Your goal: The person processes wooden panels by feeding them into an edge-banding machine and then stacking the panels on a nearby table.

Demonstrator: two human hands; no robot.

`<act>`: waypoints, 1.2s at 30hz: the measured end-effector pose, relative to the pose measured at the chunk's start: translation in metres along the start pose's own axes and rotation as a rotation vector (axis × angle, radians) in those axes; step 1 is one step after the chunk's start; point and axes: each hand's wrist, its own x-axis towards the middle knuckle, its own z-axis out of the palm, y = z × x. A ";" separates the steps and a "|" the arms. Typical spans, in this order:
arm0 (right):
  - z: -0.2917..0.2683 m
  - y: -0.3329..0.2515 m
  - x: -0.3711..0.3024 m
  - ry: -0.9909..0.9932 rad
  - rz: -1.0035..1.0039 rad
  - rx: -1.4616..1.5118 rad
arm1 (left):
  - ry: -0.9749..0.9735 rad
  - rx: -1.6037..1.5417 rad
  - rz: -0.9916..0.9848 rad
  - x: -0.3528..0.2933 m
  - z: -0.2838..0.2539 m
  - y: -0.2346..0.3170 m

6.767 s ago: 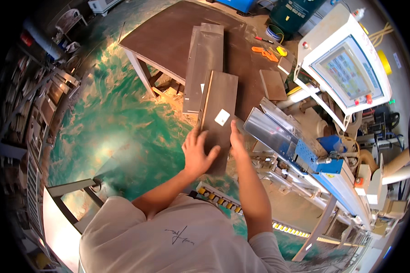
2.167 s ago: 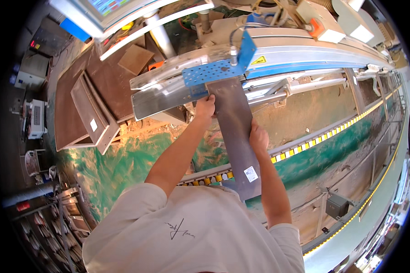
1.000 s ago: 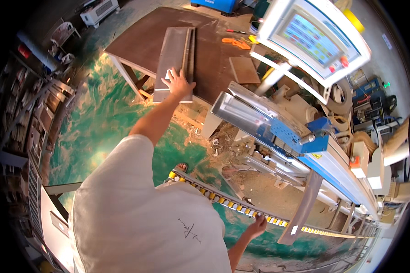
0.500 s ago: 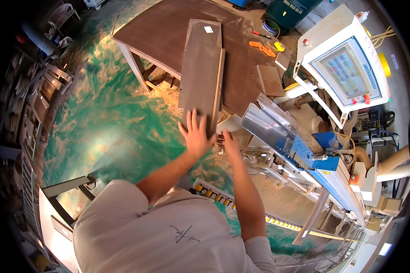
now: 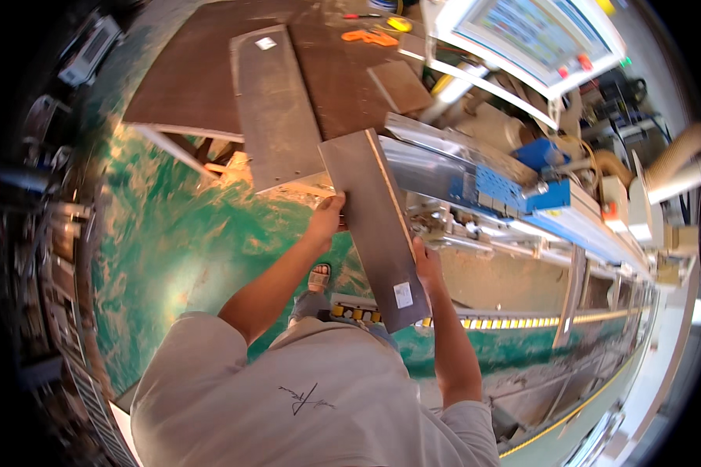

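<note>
Across the near edge of the brown table (image 5: 183,86), one long dark board (image 5: 276,109) lies flat, its near end jutting past that edge and a white label by its far end. It looks stiff and smooth, probably moderately heavy, and the jutting end offers the easiest hold.

Next to the right, the left hand (image 5: 327,218) is closed on the left long side of a second board, thumb on the upper face, fingers mostly hidden beneath. This held board (image 5: 374,218) is off the table, its far end overlapping the table's near right corner in view; whether they touch cannot be told. It seems rigid, more likely to chip at its corners than to bend, and dust could make the face slippery. Opposed grips on the long sides should balance it well.

Farther right, a small brown board (image 5: 399,86) lies near the table's right edge. The right hand (image 5: 428,268) grips the held board's right long side, nearer the labelled end.
</note>
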 end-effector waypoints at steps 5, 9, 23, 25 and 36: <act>-0.042 0.079 -0.045 0.183 0.253 0.101 | -0.167 0.221 -0.022 0.035 0.098 -0.056; -0.075 0.106 -0.047 0.214 0.369 0.038 | -0.243 0.327 -0.003 0.077 0.162 -0.086; -0.133 0.137 -0.019 0.350 0.310 -0.097 | 0.067 0.798 0.187 0.111 0.265 -0.131; -0.145 0.152 -0.014 0.345 0.311 -0.135 | 0.079 0.778 0.294 0.126 0.275 -0.152; -0.245 0.227 0.002 0.281 0.451 -0.134 | 0.013 0.509 0.099 0.113 0.400 -0.195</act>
